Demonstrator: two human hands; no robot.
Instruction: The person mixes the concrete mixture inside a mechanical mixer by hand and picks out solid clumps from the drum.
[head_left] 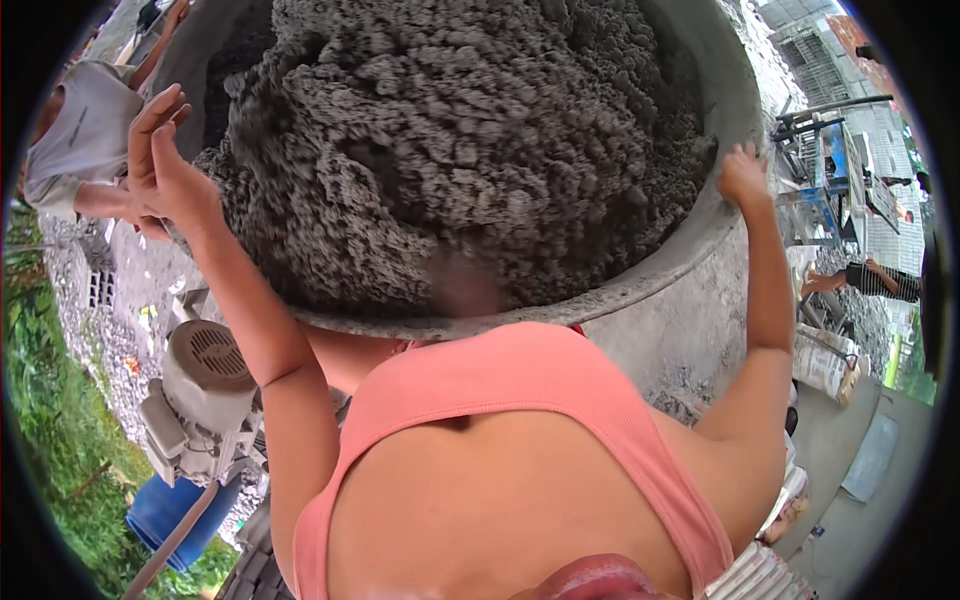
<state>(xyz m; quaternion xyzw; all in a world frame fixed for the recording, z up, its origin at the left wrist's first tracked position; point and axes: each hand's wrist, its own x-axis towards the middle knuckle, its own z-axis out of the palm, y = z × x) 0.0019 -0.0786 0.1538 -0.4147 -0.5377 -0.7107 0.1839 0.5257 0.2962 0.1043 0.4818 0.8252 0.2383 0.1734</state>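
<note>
Two hands are steadying a wide grey pan [720, 215] heaped with wet grey concrete mix [450, 140], held high in front of the camera. Left hand [160, 165] is pressing open against the pan's left rim, fingers spread upward; right hand [743, 175] is curling over the right rim, gripping it. Another person in a grey shirt [85, 135] is standing just behind the left hand. Down left, an electric motor [200, 385] is sitting above a blue drum [165, 520], grass beside it. Right side, a white sack [822, 360] is lying on gravelly ground near concrete slabs.
</note>
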